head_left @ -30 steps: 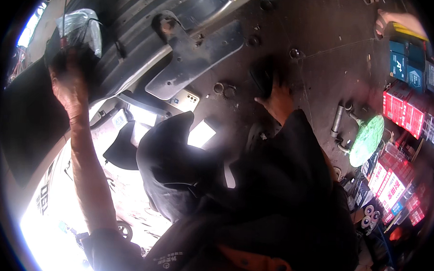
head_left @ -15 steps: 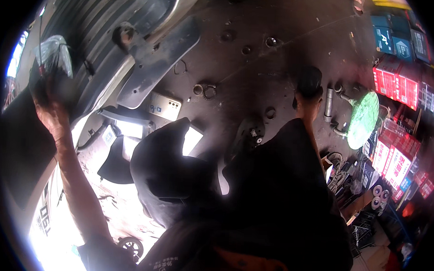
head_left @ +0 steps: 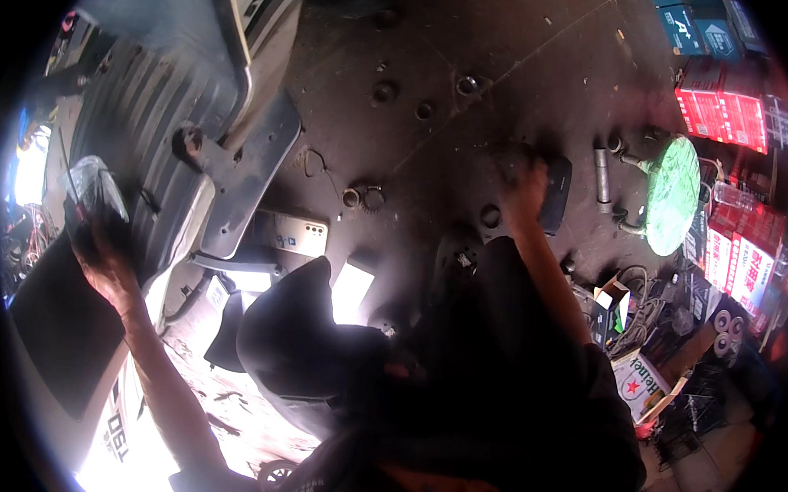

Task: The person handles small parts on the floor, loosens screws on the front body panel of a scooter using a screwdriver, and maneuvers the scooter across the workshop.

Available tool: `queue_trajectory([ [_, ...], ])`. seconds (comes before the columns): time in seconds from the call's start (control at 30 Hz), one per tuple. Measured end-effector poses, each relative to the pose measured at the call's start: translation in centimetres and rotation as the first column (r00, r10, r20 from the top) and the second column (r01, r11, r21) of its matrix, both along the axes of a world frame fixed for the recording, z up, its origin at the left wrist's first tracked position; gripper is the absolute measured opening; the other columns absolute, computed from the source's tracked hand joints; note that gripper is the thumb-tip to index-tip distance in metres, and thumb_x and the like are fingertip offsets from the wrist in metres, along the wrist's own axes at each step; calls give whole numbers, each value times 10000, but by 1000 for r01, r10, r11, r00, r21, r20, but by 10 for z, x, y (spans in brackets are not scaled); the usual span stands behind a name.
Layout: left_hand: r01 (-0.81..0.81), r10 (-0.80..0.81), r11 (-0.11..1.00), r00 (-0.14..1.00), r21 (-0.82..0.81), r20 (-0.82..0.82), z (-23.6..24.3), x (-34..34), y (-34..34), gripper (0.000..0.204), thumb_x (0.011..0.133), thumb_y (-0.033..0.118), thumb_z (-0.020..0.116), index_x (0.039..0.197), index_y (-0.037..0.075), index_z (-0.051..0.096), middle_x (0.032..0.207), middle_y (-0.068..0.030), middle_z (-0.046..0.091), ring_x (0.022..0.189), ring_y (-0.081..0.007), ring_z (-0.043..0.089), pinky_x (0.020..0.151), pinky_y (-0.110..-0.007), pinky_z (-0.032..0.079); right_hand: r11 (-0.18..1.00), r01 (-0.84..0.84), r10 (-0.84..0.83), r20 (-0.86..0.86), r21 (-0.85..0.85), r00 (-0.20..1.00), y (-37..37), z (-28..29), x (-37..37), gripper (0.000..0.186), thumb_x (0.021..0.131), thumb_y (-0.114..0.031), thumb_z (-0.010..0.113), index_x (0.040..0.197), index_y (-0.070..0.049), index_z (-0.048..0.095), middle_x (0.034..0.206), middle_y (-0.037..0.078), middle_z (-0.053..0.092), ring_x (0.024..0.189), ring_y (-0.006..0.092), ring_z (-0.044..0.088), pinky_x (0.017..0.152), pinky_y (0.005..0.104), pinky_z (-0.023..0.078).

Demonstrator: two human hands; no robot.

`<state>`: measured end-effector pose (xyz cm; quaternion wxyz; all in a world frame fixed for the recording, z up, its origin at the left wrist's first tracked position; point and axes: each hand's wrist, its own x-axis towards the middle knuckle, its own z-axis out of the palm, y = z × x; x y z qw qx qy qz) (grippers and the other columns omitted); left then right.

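Several red boxes (head_left: 722,110) and a green disc (head_left: 672,197) stand right of the black case (head_left: 558,195), beside the right hand (head_left: 526,192); its blurred grip can't be told. Shadow hides the left hand (head_left: 109,266) and its grip, near a clear bag (head_left: 98,184).

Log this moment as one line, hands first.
left hand: beside clear plastic, grip unclear | right hand: at black flat object, grip unclear | also visible: pale phone, green disc

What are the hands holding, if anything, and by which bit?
The left hand seems to grip a thin, dark rod near its lower end. The right hand is at the left edge of a flat, black, rectangular object; any hold is unclear.
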<state>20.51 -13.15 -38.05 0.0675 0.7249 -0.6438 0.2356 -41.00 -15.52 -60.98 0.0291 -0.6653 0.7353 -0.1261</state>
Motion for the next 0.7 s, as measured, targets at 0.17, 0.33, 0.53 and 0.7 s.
queue_trajectory([
  [0.17,-145,131,989,949,-30,-285,-9,-25,-8,355,919,307,462,1167,71,556,1113,-222,536,992,-381,530,844,-431,410,981,-186,189,63,-50,980,-60,7,58,473,745,-271,667,1129,-30,535,1123,242,497,1044,398,470,882,482,386],
  [0.33,-234,204,971,914,-47,-350,1,-41,-10,384,915,310,477,1150,14,547,1055,-208,576,962,-347,562,819,-410,431,976,-187,203,146,-113,968,-121,-2,65,426,760,-265,642,1135,-91,544,1051,181,507,998,378,484,853,457,420],
  [0.53,-189,173,981,950,-37,-260,1,-34,-8,351,920,295,471,1116,18,563,1051,-169,599,942,-305,591,792,-386,454,993,-80,103,278,-90,955,-140,-36,61,303,767,-256,622,1030,-112,579,979,121,513,956,343,511,767,426,474],
  [0.7,-289,281,957,930,2,-236,6,-38,-6,308,914,267,485,1090,29,568,1016,-169,579,894,-307,587,750,-389,470,990,95,-34,471,-106,881,-122,-18,62,294,747,-248,647,995,-99,588,1003,142,528,949,346,524,790,416,466],
])
